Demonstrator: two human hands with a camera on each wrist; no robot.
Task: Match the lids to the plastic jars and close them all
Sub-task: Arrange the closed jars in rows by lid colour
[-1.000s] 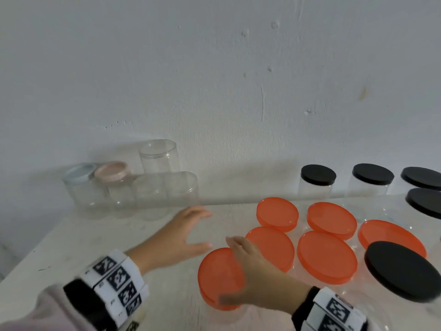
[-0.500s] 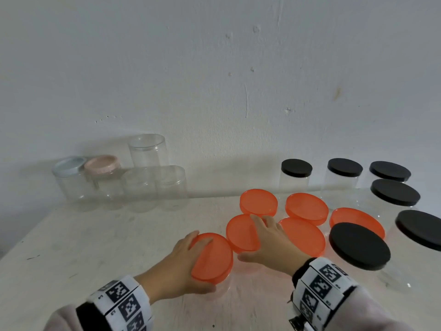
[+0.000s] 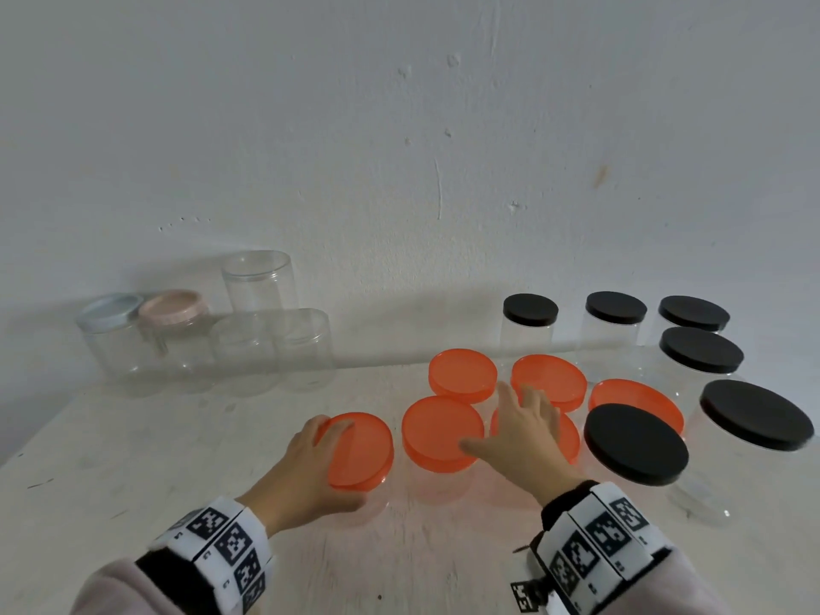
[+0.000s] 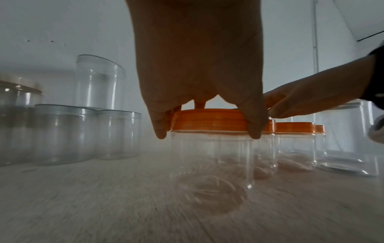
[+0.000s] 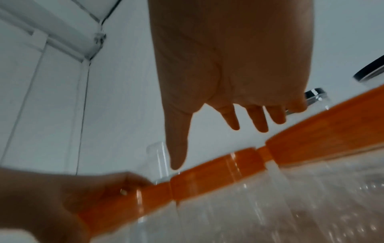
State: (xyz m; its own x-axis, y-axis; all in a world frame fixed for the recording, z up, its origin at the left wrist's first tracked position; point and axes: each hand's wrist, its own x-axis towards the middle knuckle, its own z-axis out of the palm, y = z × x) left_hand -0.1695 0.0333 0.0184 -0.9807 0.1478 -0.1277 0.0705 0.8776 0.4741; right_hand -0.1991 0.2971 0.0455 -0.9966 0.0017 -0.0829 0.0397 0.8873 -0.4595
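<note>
My left hand (image 3: 317, 459) grips the orange lid (image 3: 361, 450) of the leftmost clear jar (image 4: 212, 164), with fingers and thumb curled round the lid's rim (image 4: 209, 121). The lid sits level on the jar's mouth. To its right, my right hand (image 3: 501, 423) is spread flat over other orange-lidded jars (image 3: 441, 432), fingers (image 5: 257, 120) straight and holding nothing. Whether it touches a lid I cannot tell.
Several more orange-lidded jars (image 3: 548, 381) cluster mid-table, and black-lidded jars (image 3: 636, 441) fill the right side. At the back left by the wall stand lidless clear jars (image 3: 257, 281), a blue-lidded one (image 3: 111, 308) and a pink-lidded one (image 3: 173, 306). The table (image 3: 133, 459) ends at the left.
My left hand came off the table and took hold of the orange lid. My right hand let go of that lid and moved right, over the neighbouring orange lids.
</note>
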